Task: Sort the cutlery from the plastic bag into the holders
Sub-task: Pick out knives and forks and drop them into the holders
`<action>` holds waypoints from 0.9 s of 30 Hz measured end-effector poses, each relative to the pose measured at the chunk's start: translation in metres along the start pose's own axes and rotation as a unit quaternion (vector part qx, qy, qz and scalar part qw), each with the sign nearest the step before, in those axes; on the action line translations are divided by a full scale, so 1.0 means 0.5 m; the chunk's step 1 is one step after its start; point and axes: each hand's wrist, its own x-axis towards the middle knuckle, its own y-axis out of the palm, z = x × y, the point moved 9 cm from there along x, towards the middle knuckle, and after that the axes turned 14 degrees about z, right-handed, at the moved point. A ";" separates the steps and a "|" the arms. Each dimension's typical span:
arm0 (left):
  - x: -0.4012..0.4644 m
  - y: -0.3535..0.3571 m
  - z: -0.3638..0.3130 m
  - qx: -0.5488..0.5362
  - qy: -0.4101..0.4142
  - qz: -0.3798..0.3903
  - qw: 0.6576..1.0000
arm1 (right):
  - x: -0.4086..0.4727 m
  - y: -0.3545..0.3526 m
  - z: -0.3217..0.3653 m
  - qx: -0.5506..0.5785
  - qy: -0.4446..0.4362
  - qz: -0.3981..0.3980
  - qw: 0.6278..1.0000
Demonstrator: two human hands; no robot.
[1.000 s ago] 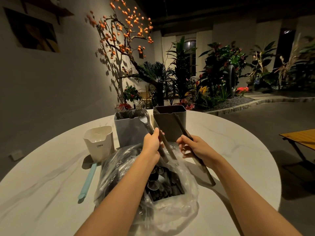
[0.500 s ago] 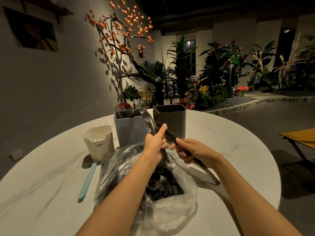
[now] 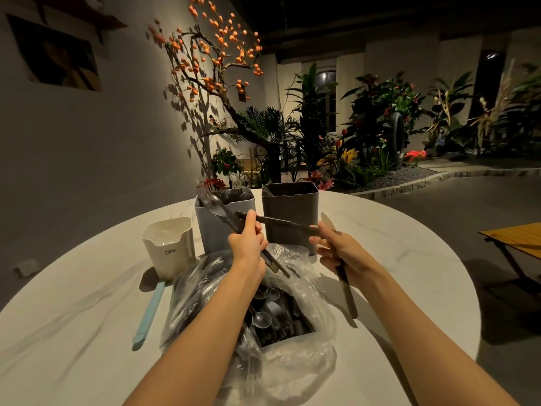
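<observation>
A clear plastic bag [image 3: 304, 347] full of dark cutlery lies on the round white table [image 3: 395, 273] in front of me. My left hand [image 3: 248, 244] grips a bunch of forks [image 3: 215, 208], their heads tilted up toward the light grey holder [image 3: 216, 232], which has forks in it. My right hand [image 3: 339, 250] holds a knife [image 3: 347, 291] with its pale blade up, and its fingertips pinch a dark piece [image 3: 281, 221] that spans across to my left hand. The dark holder [image 3: 289, 212] stands behind that piece. A white holder [image 3: 169, 244] sits to the left.
A light blue utensil [image 3: 147, 315] lies flat on the table below the white holder. A wooden bench [image 3: 515, 241] stands off the table's right side. Plants and a wall rise beyond the far edge.
My hands have drawn apart. The right hand moved right with the knife now upright, and a dark piece now stretches level between both hands. The forks tilted further left.
</observation>
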 end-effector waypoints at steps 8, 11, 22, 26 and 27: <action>0.003 0.007 0.036 0.045 -0.070 0.039 0.996 | 0.007 0.001 -0.005 0.145 -0.069 -0.034 0.986; -0.006 0.033 0.046 0.048 -0.088 0.094 0.990 | 0.009 0.009 -0.007 0.182 -0.085 -0.053 0.978; -0.005 0.047 0.050 0.028 -0.101 0.148 0.983 | -0.009 -0.041 -0.008 0.174 -0.102 -0.174 0.964; -0.002 0.045 0.057 -0.022 -0.116 0.153 0.981 | -0.012 -0.056 -0.001 0.118 -0.107 -0.204 0.966; -0.004 0.048 0.057 -0.035 -0.117 0.158 0.980 | -0.014 -0.058 0.004 0.102 -0.114 -0.210 0.966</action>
